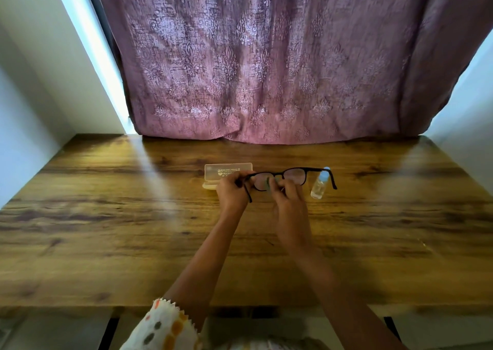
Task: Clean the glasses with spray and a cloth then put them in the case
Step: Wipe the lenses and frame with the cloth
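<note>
A wooden bench point(106, 229) stands between white walls point(32, 83). A patterned mauve curtain point(266, 56) hangs behind it, with daylight streaking in along its left edge.

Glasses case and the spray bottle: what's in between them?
In the head view, the glasses sit between the case and the spray bottle, held by the left hand while the right hand pinches a greenish cloth on one lens.

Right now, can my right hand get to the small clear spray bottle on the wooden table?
Probably yes. The small clear spray bottle sits beside the right hand with nothing between them, though a temple of the black-framed glasses hangs near its cap, and that grip is pinching a small green cloth on a lens.
</note>
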